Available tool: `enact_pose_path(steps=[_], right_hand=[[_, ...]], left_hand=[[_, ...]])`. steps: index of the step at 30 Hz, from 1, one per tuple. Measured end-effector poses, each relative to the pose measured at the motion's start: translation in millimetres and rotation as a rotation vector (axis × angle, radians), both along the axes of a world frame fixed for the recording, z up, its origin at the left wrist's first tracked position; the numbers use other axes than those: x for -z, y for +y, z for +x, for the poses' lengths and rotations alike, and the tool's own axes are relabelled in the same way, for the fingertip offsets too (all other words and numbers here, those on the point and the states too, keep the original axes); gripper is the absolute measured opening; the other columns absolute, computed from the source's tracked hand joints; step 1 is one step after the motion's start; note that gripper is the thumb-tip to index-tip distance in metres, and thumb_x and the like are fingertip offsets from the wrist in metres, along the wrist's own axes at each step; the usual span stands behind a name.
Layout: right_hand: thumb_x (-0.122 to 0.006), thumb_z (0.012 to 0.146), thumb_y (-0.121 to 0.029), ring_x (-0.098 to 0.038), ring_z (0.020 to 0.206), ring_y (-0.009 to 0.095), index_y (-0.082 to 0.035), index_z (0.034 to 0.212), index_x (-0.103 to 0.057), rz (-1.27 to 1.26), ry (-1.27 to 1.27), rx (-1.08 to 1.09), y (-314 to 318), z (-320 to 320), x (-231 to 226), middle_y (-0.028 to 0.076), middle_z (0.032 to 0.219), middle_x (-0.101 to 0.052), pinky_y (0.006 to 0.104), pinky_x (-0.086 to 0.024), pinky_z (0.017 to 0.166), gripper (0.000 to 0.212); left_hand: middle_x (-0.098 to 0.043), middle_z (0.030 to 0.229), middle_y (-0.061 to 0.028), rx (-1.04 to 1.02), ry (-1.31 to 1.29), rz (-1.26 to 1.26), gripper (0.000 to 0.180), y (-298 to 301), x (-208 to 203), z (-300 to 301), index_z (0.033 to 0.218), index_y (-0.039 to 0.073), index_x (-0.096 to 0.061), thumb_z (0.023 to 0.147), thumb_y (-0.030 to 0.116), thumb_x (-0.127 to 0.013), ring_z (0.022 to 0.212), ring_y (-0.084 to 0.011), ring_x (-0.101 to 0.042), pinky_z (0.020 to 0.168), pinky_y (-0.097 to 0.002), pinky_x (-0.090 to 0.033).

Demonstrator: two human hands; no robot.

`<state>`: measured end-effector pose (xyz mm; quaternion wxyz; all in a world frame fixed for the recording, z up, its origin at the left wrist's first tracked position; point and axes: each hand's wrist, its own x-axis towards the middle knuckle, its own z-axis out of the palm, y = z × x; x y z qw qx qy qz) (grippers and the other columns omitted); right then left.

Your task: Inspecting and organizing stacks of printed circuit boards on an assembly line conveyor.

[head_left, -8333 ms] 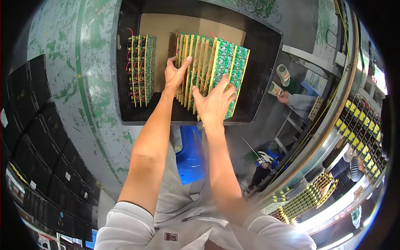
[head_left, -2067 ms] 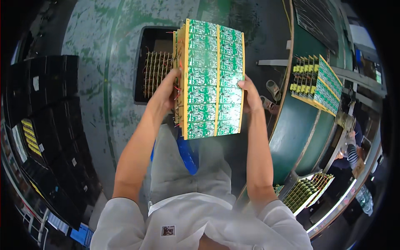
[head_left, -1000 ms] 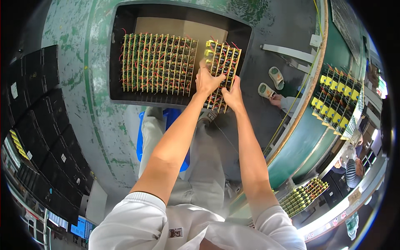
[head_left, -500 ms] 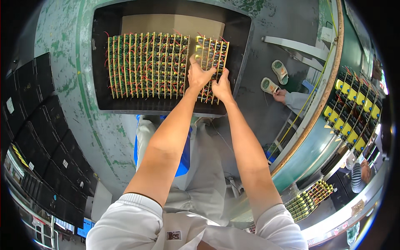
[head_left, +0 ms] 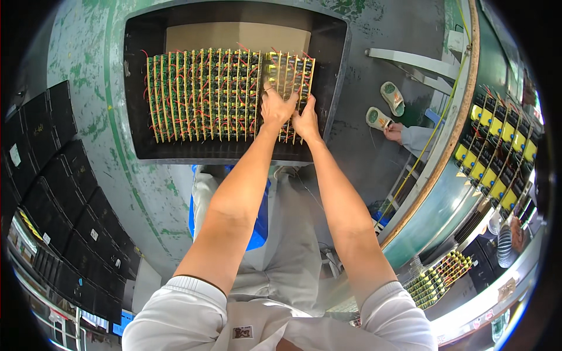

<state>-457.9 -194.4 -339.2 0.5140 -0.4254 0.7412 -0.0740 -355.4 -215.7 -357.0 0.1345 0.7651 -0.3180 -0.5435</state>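
Note:
A row of upright circuit boards point(head_left: 202, 93) with red wires and black and yellow parts fills much of a black plastic bin point(head_left: 345, 70). At the row's right end stands a smaller group of circuit boards point(head_left: 303, 73), split off by a narrow gap. My left hand point(head_left: 276, 109) reaches into this gap, its fingers bent against the group's left side and partly hidden. On the other side, my right hand point(head_left: 306, 123) grips the near part of the outermost boards, thumb pointing up along them. Both hands are closed on this right-hand group, whose lower edges are down in the bin.
Tan cardboard point(head_left: 234, 35) lines the bin's far side. Stacked black crates point(head_left: 64, 193) stand at left. A green-topped bench point(head_left: 433, 210) with more circuit boards point(head_left: 497, 152) runs along the right. Another person's hand point(head_left: 394, 133) is near a pair of sandals point(head_left: 392, 98). Below the bin is something blue point(head_left: 257, 228).
The bin and its boards sit slightly farther left and lower in the picture. My hands keep hold of the right-hand group, shifting only a little with it.

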Motion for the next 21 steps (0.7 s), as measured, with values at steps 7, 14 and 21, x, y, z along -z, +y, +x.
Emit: enact_pose_path(steps=[7,14,21], right_hand=[[-0.062,0.081,-0.015,-0.058,0.084,0.031,0.006,0.115,-0.052,-0.426,0.152,-0.103,13,-9,-31,0.022,0.099,-0.061,0.0415,-0.047,0.073,0.041],[-0.056,0.093,-0.008,-0.068,0.075,0.023,0.006,0.107,-0.059,-0.129,-0.838,0.341,21,-60,-322,0.016,0.088,-0.067,0.0316,-0.057,0.072,0.020],[-0.059,0.092,-0.040,-0.059,0.081,0.026,0.001,0.114,-0.056,-0.851,-0.322,1.179,1,-164,-422,0.017,0.096,-0.057,0.0380,-0.053,0.073,0.046]], left_hand=[[-0.062,0.115,-0.0243,0.228,-0.263,-0.207,0.067,23,-71,-20,0.132,-0.001,-0.049,0.082,0.044,-0.053,0.099,-0.0393,-0.062,0.084,-0.0433,-0.050],[-0.071,0.088,-0.0103,0.176,0.149,-0.868,0.029,-129,-280,5,0.107,0.001,-0.068,0.087,0.021,-0.061,0.073,-0.0157,-0.063,0.068,-0.0276,-0.050],[-0.062,0.076,-0.0098,1.012,0.379,-0.662,0.054,-254,-477,-133,0.086,-0.003,-0.071,0.087,0.049,-0.058,0.070,-0.0214,-0.056,0.069,-0.0341,-0.046]])
